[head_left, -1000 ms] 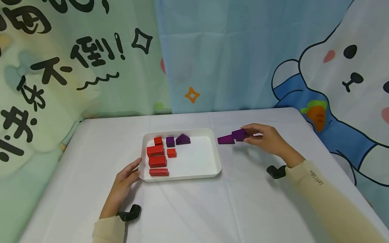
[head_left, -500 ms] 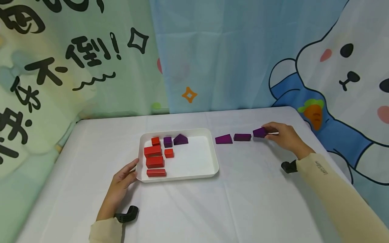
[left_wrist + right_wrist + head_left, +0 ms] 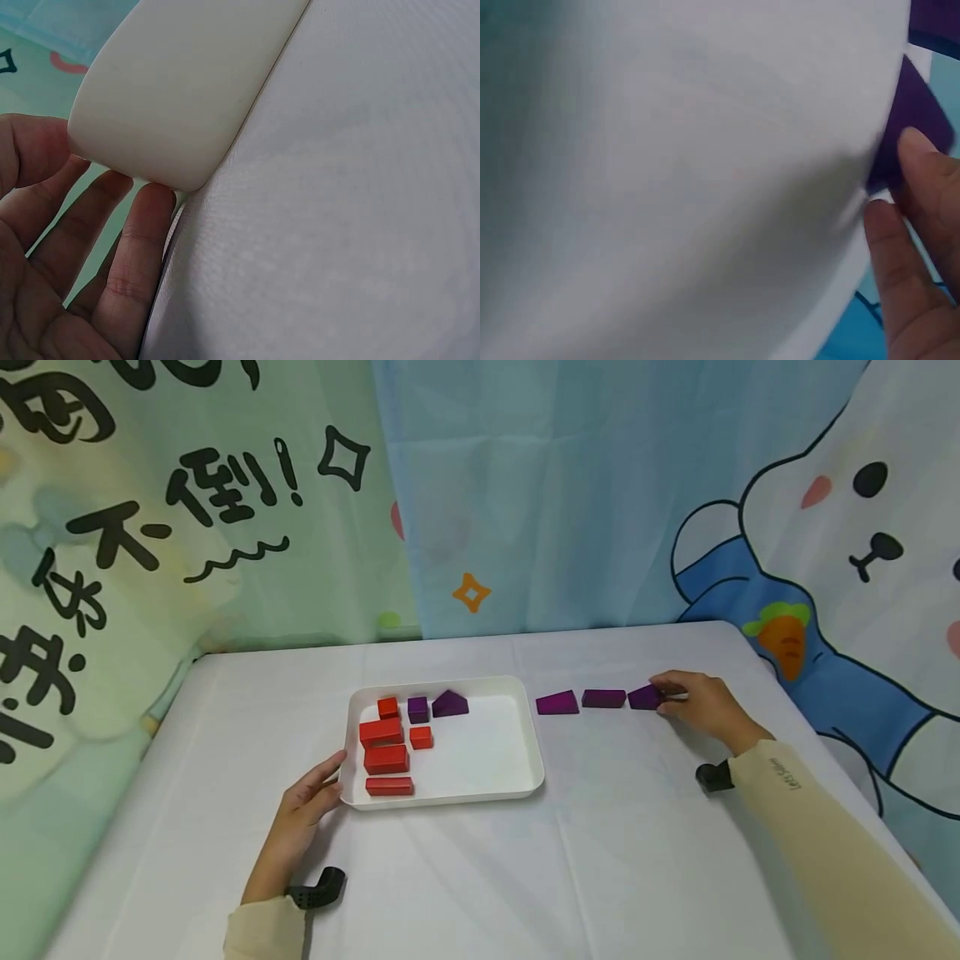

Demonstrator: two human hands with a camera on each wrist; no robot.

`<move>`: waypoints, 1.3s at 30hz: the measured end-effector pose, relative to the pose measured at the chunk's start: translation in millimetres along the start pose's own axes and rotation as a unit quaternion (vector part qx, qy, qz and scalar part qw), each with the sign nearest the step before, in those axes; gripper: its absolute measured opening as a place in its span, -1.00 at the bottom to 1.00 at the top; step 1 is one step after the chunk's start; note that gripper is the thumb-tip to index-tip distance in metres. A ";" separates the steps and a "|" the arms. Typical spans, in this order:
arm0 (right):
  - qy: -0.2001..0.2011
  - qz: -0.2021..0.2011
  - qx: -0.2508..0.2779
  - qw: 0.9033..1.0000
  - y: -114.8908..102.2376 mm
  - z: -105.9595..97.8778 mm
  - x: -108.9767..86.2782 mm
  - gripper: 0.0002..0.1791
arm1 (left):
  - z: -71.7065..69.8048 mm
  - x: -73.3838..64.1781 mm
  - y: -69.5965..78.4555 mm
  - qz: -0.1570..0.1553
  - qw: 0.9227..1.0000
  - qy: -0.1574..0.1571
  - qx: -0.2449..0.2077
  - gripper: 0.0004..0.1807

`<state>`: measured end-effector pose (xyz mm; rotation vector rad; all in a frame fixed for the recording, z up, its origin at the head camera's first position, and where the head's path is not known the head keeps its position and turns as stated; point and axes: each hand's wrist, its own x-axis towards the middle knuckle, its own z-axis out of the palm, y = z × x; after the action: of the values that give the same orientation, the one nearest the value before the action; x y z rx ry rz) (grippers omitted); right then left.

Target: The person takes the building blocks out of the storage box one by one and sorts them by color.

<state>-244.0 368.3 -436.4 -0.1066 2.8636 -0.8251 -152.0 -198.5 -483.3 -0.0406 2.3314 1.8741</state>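
At the right of the head view, my right hand (image 3: 701, 706) pinches a purple wooden block (image 3: 643, 697) at the end of a short row on the white cloth. In the right wrist view, the thumb lies on the block's (image 3: 915, 124) face. Beside it stand a purple bar (image 3: 603, 698) with slanted ends and a purple four-sided block (image 3: 557, 703). My left hand (image 3: 303, 806) touches the left side of a white tray (image 3: 480, 795). Its fingertips (image 3: 154, 199) rest against the tray's outer wall (image 3: 180, 97) in the left wrist view.
Inside the tray sit several red blocks (image 3: 386, 760), a small purple cube (image 3: 417, 710) and a purple pointed block (image 3: 450, 702). A printed curtain (image 3: 562, 527) hangs behind the white-covered table (image 3: 480, 885). Each wrist wears a black band (image 3: 322, 889).
My right hand has moved right from the purple bar, which now stands on the table, carrying another purple block down to the row's right end. The left hand stays at the tray.
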 end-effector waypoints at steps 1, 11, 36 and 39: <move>-0.005 0.005 -0.003 1.000 -1.6 -2.6 -0.3 -0.43 | 0.0 0.4 0.2 -0.002 1.000 -0.001 -0.001 -0.43; 0.021 -0.022 0.036 0.999 -53.2 -18.9 5.7 -0.43 | -2.8 3.0 0.7 -0.014 1.000 0.002 0.009 -0.43; -0.046 -0.062 0.262 0.962 -209.1 118.3 70.8 -0.57 | -5.8 11.0 -8.9 0.007 1.000 -0.005 -0.022 -0.44; -0.051 -0.039 0.223 0.973 -216.9 130.8 74.3 -0.56 | -6.0 10.9 -8.7 0.008 1.000 -0.003 -0.018 -0.44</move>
<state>-289.4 108.4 -439.8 -0.1992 2.5199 -1.4083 -162.4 -205.4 -492.0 -0.0205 2.2994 1.9212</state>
